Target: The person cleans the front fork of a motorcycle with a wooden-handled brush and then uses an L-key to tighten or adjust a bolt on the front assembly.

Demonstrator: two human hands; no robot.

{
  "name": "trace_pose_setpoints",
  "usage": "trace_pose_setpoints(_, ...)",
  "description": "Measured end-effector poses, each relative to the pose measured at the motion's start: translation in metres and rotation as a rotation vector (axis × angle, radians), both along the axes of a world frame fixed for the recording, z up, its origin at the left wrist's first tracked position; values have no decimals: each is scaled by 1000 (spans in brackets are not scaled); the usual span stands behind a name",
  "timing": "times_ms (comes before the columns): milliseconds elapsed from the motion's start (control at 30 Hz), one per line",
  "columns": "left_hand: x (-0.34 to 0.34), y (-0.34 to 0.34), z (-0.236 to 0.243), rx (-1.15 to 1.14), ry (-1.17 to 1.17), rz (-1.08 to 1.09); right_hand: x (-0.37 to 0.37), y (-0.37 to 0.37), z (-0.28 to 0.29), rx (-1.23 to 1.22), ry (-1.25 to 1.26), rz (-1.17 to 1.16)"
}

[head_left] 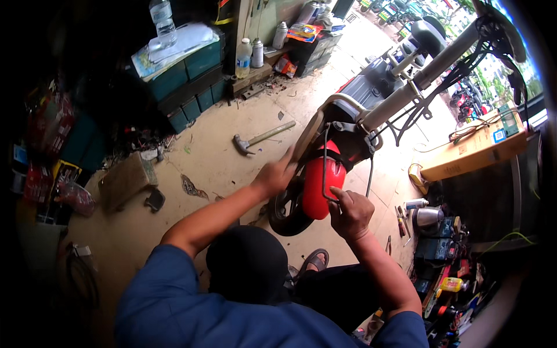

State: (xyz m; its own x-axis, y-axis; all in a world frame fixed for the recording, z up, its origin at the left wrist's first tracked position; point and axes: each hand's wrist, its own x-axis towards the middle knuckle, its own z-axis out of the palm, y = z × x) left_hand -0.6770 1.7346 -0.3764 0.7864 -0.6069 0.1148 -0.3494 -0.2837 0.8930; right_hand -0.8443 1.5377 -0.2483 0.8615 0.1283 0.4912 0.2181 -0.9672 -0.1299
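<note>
An electric scooter leans across the middle right, its red front fender (325, 180) and black front wheel (286, 211) toward me. My right hand (352, 213) is closed, thumb and fingers on the lower bent end of a thin metal rod (325, 168) in front of the fender. A second thin rod (370, 175) hangs to its right. My left hand (275, 176) is beside the wheel, close to a pale frame tube (307, 138). It is blurred, and whether its fingers grip anything does not show. A claw hammer (264, 137) lies on the floor beyond my left hand.
Left stand dark battery blocks (203, 61) topped with papers and a water bottle (163, 23). A small stool-like block (125, 182) sits on the tiled floor. To the right are a cardboard box (473, 148), hand tools (402, 220) and a metal cup (428, 217). My sandalled foot (315, 261) is below the wheel.
</note>
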Motion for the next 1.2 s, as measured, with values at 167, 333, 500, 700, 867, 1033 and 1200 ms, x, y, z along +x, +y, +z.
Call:
trace_pose_setpoints(167, 7, -14, 32, -95, 5, -37, -6, -3, -7, -3, -18, -39)
trace_pose_setpoints(333, 4, -26, 4, -153, -152, 72, -2, -1, -6, -11, -3, 1)
trace_pose_setpoints(500, -16, 63, -46, -15, -382, 33, -3, 1, -3, -14, -32, -6)
trace_pose_setpoints(700, -24, 67, -30, -86, -294, 186, -1, 3, -3, -3, -40, -3)
trace_pose_setpoints(867, 1, 46, -35, -124, -377, 36, -2, 1, -4, -1, -49, -8)
trace_pose_setpoints(1033, 46, 33, -52, -173, -479, -42, 1, 4, -5, 13, -59, -1)
trace_pose_setpoints(1200, 60, 29, -50, -211, -438, -172, 2, 0, -6, 0, -31, -24)
